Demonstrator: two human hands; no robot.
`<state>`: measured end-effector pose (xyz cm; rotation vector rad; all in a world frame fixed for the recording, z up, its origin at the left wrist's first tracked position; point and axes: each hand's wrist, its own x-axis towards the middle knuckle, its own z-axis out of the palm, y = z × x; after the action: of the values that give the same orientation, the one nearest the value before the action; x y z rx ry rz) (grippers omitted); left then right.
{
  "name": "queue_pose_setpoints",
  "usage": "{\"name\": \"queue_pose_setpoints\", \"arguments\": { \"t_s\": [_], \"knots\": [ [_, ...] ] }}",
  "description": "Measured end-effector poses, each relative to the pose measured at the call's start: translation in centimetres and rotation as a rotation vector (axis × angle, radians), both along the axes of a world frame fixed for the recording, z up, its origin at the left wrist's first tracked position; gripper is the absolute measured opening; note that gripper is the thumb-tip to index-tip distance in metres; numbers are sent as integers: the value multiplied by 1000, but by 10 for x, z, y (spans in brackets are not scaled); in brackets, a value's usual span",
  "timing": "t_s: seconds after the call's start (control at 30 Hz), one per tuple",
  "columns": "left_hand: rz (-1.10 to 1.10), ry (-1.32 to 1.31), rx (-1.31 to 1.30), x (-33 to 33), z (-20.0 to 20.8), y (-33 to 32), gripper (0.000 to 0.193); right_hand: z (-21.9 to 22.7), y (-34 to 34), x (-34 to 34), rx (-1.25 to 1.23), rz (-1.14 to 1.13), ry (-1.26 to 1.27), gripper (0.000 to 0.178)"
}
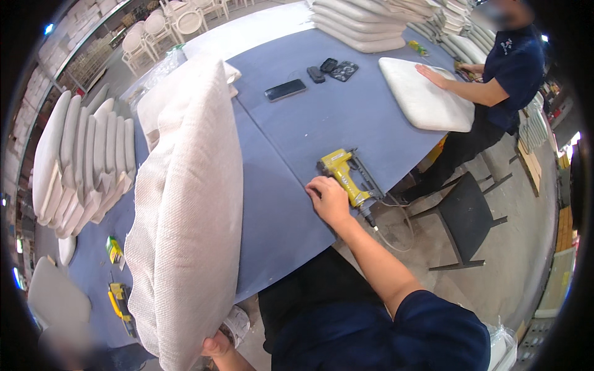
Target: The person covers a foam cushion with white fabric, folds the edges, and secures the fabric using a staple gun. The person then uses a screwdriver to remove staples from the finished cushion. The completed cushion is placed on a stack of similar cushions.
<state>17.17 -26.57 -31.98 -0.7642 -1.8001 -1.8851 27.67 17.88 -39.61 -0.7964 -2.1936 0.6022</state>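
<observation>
A large off-white fabric seat cushion stands on edge on the left part of the blue-covered table, its loose fabric border wavy along the left side. My left hand grips its lower end near the table's front edge. Over the table's middle, my right hand has its fingers bent together; whatever may be in them is hidden. Just beyond that hand lies a yellow staple gun, with an air hose running off the table's edge.
Opposite on the right, a co-worker rests a hand on another white cushion. A phone and small black items lie beyond. Cushion stacks stand left and at the back. A second staple gun lies left; a black chair stands right.
</observation>
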Motion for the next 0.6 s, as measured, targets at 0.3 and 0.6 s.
{"name": "queue_pose_setpoints", "arguments": {
  "t_s": [0.3,0.6],
  "knots": [
    [-74,92,-43,-8,-19,-7,94,1,-5,8,-190,8,-22,21],
    [-107,195,-233,-12,-46,-27,93,2,-13,8,-89,-15,-81,47]
  ]
}}
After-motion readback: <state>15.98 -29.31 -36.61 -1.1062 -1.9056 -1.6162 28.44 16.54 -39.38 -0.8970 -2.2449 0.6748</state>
